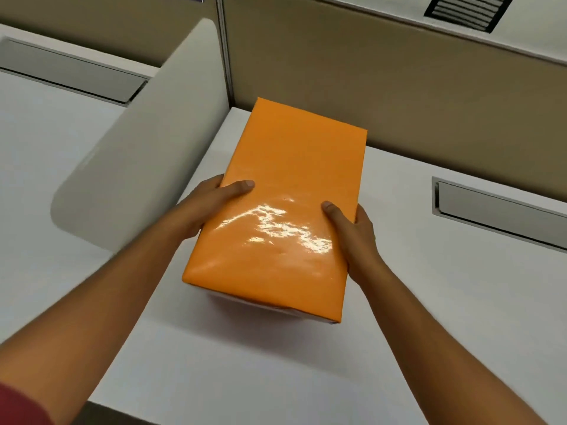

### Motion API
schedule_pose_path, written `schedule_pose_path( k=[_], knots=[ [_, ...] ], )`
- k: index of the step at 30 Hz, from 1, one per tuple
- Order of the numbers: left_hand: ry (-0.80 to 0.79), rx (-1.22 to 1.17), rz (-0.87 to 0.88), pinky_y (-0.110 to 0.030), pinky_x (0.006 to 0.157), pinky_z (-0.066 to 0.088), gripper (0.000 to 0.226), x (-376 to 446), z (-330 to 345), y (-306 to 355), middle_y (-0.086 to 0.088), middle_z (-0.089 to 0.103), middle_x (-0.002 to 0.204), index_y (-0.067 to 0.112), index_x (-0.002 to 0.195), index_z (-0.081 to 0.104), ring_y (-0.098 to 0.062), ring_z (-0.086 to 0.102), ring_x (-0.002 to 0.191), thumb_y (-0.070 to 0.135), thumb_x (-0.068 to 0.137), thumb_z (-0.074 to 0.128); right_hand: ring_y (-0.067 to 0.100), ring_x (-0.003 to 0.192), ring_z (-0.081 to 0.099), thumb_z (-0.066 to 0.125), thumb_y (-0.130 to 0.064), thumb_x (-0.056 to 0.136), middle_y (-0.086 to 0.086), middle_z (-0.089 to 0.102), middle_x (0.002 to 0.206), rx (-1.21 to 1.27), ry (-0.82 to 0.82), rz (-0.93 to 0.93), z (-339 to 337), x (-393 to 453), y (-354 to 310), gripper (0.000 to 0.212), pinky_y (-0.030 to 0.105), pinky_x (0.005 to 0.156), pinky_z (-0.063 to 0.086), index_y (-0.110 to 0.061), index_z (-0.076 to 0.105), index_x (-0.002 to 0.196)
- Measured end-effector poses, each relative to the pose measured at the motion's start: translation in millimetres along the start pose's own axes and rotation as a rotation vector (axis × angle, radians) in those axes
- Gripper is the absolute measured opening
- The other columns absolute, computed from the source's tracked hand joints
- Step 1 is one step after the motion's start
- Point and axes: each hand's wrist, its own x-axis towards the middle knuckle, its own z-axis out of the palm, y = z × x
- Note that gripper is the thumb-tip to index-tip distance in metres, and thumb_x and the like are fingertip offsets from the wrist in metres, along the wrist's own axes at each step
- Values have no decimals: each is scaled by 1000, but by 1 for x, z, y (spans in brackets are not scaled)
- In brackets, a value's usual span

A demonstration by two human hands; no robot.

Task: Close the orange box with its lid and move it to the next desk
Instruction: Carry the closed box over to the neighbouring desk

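Note:
The orange box [285, 179] has its glossy orange lid on top and sits over the white desk [414, 302] near the desk's left side. I cannot tell whether it rests on the desk or is held just above it. My left hand [211, 204] grips the box's left side with the thumb on the lid. My right hand [352, 234] grips the right side, thumb also on the lid. A white strip of the box's lower part shows under the near edge.
A rounded grey divider panel [144, 154] stands between this desk and the desk on the left [40, 167]. Each desk has a grey cable slot: one at the right [497, 210], one at the far left [73, 75]. A tan partition wall [368, 81] runs behind.

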Motion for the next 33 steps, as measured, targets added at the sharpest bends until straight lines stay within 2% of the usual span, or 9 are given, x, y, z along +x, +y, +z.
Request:
schedule_pose_path(
  k=[6, 8, 10, 11, 13, 15, 18, 22, 33],
  knots=[
    [-31, -26, -28, -53, 94, 62, 63, 18, -25, -18, -3, 79, 120, 30, 138, 62, -30, 79, 101, 61, 84, 76, 25, 114, 70, 73, -73, 73, -4, 68, 135, -25, -26, 22, 31, 11, 10, 84, 56, 102, 56, -36, 50, 145],
    [-25, -2, -36, -55, 97, 61, 75, 19, -26, -20, -4, 76, 127, 31, 142, 58, -31, 77, 107, 67, 79, 74, 27, 120, 67, 68, -72, 81, -1, 63, 144, -57, -37, 50, 32, 14, 8, 83, 57, 105, 53, -35, 43, 151],
    [102, 199, 18, -57, 106, 54, 93, 16, -23, -21, -7, 61, 151, 33, 156, 43, -34, 67, 126, 76, 78, 68, 32, 137, 56, 60, -68, 91, 4, 45, 161, -157, 13, 32, 30, 10, 6, 87, 58, 113, 45, -32, 24, 162],
    [214, 382, 78, -58, 114, 47, 98, 10, -20, -21, -7, 44, 165, 32, 163, 29, -35, 55, 141, 77, 83, 63, 31, 147, 45, 57, -66, 94, 4, 34, 168, -264, 55, -56, 28, 3, 5, 89, 56, 118, 39, -31, 16, 164],
    [407, 698, 325, -54, 123, 31, 93, -9, -8, -24, -1, 16, 177, 28, 168, 11, -32, 25, 160, 71, 96, 51, 26, 159, 23, 51, -62, 98, 0, 17, 174, -514, 88, -317, 26, -19, 6, 86, 50, 126, 26, -30, 10, 166],
    [365, 874, 531, -49, 127, 21, 82, -26, 5, -28, 4, 8, 178, 28, 168, 12, -26, 8, 164, 69, 101, 35, 23, 163, 3, 41, -64, 98, -5, 6, 176, -766, 15, -484, 31, -39, 10, 81, 47, 127, 12, -35, 9, 166],
    [216, 1091, 521, -53, 131, 9, 80, -26, 18, -48, 5, 4, 178, 36, 167, 15, -26, -3, 165, 75, 98, 10, 27, 161, -16, 25, -75, 96, -7, -6, 176, -1019, -53, -481, 46, -48, 21, 79, 52, 127, 0, -42, 8, 165],
    [250, 1146, 524, -53, 130, 2, 79, -8, 9, -50, 6, 6, 177, 38, 167, 14, -26, -1, 165, 76, 97, 6, 31, 161, -18, 17, -80, 93, -3, -4, 177, -1080, 8, -485, 66, -36, 18, 82, 54, 128, 1, -41, 14, 165],
    [280, 1149, 559, -59, 130, 14, 77, 74, -44, -5, 2, 19, 176, 38, 164, 27, -31, 11, 163, 73, 97, 17, 41, 160, -8, 31, -71, 99, 6, 8, 176, -1082, 22, -515, 122, 41, -30, 75, 61, 126, 7, -36, 23, 164]
  ],
)
